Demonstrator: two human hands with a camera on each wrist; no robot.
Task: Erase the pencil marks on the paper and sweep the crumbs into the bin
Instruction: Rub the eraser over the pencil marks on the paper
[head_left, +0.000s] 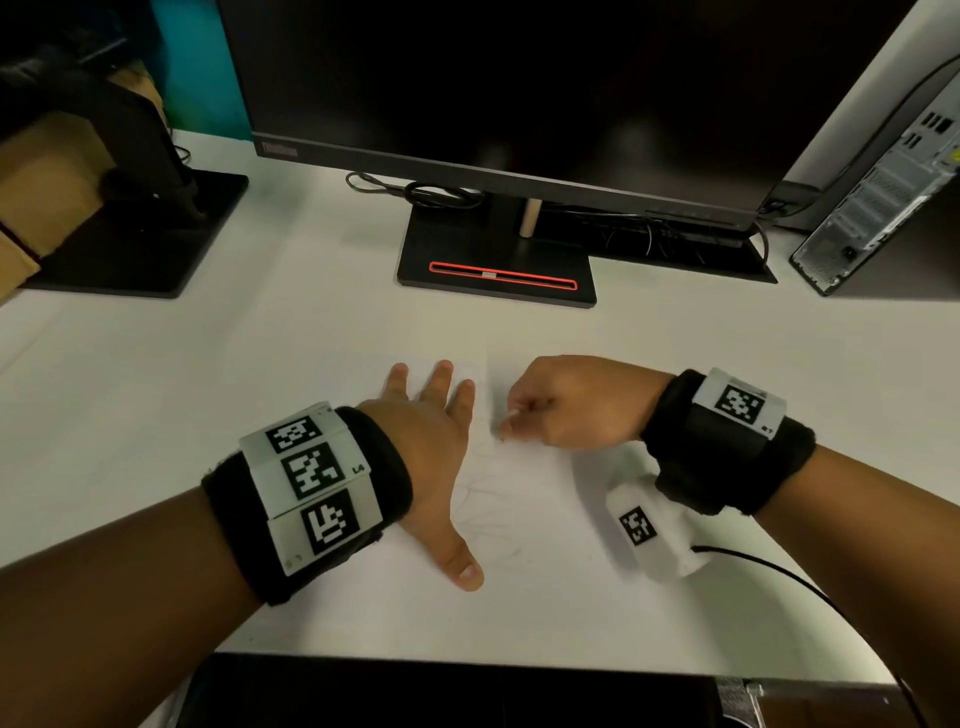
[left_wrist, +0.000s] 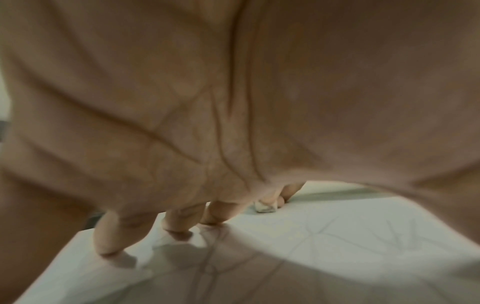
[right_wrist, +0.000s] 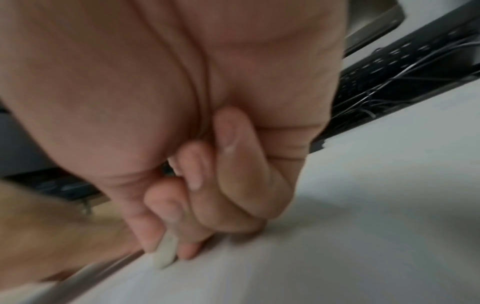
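— Where is the sheet, and what holds it down?

— The white sheet of paper (head_left: 524, 499) lies flat on the white desk (head_left: 208, 395), in front of the black monitor stand with the red slot (head_left: 498, 260). The left hand (head_left: 441, 457) lies on the sheet's left part with fingers spread and straight, thumb stretched toward the near edge — its grip is released, palm down, only pressing. In the left wrist view the fingertips (left_wrist: 109, 244) touch the paper.

— And the other hand?

— The right hand (head_left: 566, 405) is curled, its grip grasping a small off-white eraser (head_left: 511, 415) between thumb and fingers. The eraser's lower end meets the paper, just right of the left hand's fingers; the right wrist view shows it (right_wrist: 166, 253) poking out below the fingertips onto the sheet.

— Are the marks there?

— Faint grey pencil scribbles (head_left: 483, 493) show between the two hands and toward the near edge of the sheet. Crumbs are too small to make out.

— Anything else on the desk?

— A dark monitor (head_left: 493, 88) behind, a grey computer tower (head_left: 883, 202) at far right, a second black stand (head_left: 140, 234) at far left.
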